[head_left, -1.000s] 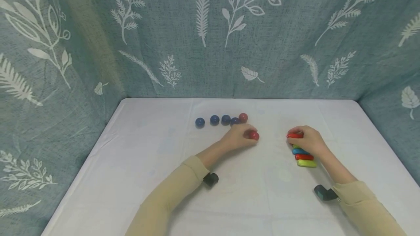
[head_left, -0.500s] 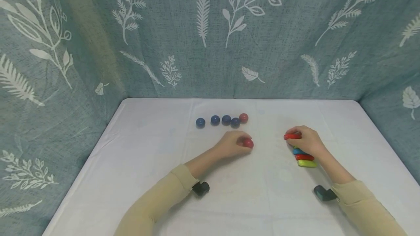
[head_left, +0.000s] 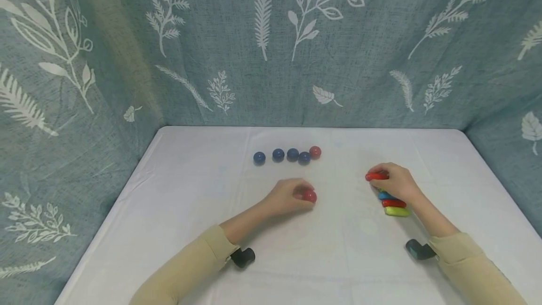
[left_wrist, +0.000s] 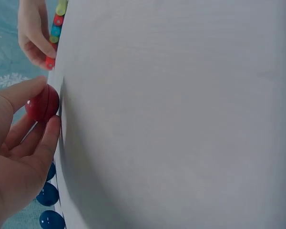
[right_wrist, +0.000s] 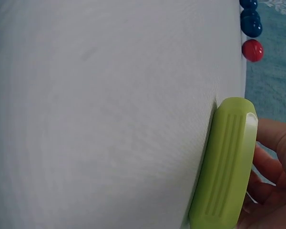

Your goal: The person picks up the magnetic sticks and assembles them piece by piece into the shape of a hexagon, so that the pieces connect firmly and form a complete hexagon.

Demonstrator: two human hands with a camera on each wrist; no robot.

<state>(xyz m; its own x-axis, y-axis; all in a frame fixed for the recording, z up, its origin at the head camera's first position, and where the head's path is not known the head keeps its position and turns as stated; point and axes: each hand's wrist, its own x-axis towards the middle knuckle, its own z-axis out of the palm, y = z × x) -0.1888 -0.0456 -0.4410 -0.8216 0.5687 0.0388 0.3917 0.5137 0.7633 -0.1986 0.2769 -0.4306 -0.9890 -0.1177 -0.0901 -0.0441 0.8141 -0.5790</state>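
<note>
In the head view my left hand [head_left: 288, 197] pinches a glossy red ball [head_left: 310, 196] between thumb and fingers, low over the middle of the white cloth. The left wrist view shows a thin seam round this ball [left_wrist: 43, 102]. To the right, my right hand [head_left: 398, 182] grips a small rounded red bar [head_left: 376, 176] by thumb and fingertips. Below that hand lie a blue bar [head_left: 386, 196], another red bar [head_left: 394, 203] and a lime-green bar [head_left: 396, 211], side by side. A further green bar is mostly hidden by the hand. Close up, the lime-green bar [right_wrist: 224, 167] has lengthwise grooves.
Several dark blue balls [head_left: 292, 155] and one red ball [head_left: 315, 152] stand in a loose row toward the back of the white-covered table [head_left: 190, 178]. Leaf-patterned teal cloth [head_left: 271, 84] hangs behind and at the sides. A black wrist camera [head_left: 243, 258] juts from the left sleeve.
My left hand has drawn back toward the front left with the red ball, away from the row of balls. The right hand has shifted the red bar slightly left.
</note>
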